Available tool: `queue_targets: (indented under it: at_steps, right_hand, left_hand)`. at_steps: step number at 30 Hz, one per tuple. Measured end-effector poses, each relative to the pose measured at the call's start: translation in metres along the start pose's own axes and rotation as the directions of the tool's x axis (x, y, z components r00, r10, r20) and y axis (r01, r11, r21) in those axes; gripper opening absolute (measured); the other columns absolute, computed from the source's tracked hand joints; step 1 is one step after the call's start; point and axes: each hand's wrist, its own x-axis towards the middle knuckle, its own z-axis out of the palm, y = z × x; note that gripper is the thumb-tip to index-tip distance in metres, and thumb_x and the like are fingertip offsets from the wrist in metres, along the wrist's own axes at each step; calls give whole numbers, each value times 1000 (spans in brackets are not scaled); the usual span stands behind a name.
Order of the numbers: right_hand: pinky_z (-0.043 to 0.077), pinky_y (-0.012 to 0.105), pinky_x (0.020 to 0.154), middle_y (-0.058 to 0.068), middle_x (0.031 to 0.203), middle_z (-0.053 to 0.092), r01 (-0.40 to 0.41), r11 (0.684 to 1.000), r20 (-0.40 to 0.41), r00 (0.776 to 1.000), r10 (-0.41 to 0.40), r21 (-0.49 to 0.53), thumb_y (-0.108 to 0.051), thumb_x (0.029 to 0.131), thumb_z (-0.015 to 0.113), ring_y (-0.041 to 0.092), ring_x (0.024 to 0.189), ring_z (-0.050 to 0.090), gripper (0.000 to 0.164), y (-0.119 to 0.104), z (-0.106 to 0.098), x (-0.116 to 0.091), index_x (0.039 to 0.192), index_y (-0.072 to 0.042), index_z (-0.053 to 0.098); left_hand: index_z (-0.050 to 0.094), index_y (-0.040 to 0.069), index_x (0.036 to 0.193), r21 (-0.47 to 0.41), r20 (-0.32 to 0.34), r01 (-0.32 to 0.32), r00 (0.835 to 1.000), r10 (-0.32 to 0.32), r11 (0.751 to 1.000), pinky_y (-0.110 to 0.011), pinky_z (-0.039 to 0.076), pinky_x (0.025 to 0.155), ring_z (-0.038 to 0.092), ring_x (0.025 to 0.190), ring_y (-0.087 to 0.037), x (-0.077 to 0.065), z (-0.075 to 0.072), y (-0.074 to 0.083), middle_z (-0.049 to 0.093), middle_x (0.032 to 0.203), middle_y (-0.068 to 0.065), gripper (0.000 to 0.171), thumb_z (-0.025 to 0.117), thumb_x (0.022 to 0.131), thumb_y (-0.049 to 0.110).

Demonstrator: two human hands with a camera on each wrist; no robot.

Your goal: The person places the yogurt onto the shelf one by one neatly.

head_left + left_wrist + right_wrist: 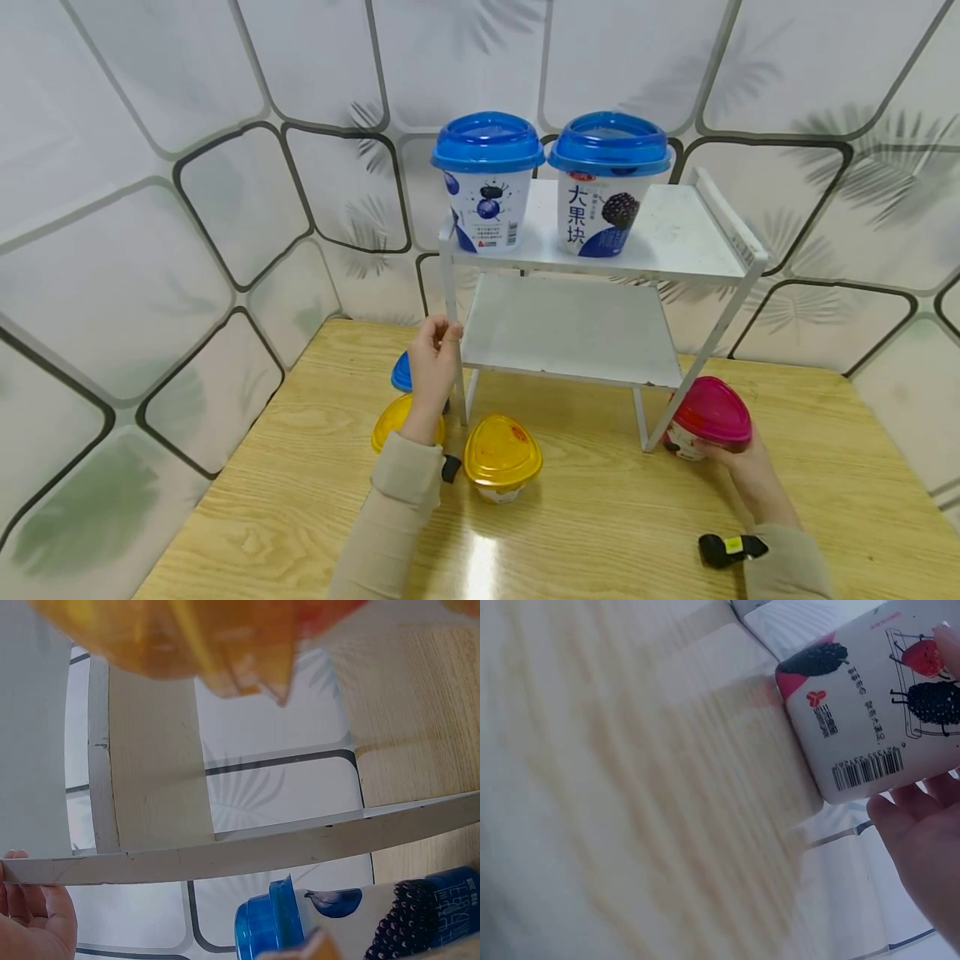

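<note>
My left hand [435, 362] is at the left front leg of a small white two-tier rack [570, 325], its fingers curled about the leg [172, 866]. Low at the rack's right side, my right hand [750, 471] grips a yogurt cup [708, 412] with a pink lid. The right wrist view shows berry pictures and a barcode on that cup [855, 727], with fingers [889, 817] along its side. Two blue-lidded yogurt cups, one left [491, 187] and one right [606, 187], stand upright on the upper shelf.
A yellow-lidded cup [502, 458] stands before the rack on the wooden table [600, 517]. Another yellow-lidded cup [390, 421] and a blue-lidded one [402, 372] are partly hidden behind the left arm. A patterned wall covering [112, 275] rises behind the table.
</note>
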Motion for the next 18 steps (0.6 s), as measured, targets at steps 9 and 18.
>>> queue_targets:
  at_steps: [9, 18]
  right_hand:
    - [37, 11, 80, -7, 120, 45, 100, 986, -183, 980, -75, 131, 18, 78, 53, 3, 108, 41, 70, -11, 5, -7, 135, -16, 32]
    - [39, 11, 79, 0, 123, 45, 84, 987, -381, 924, -26, 137, 17, 75, 57, 9, 111, 41, 70, -45, 13, -12, 134, -15, 36]
  left_hand:
    - [50, -13, 80, -3, 0, 4, 1000, -4, 1000, -17, 32, 52, 40, 60, -15, 0, 0, 0, 52, 72, -23, 15, 51, 87, 1]
    - [50, -12, 79, 7, -11, -10, 1000, 10, 1000, -17, 30, 51, 38, 58, -14, 0, 1, -3, 51, 71, -22, 15, 51, 87, 1]
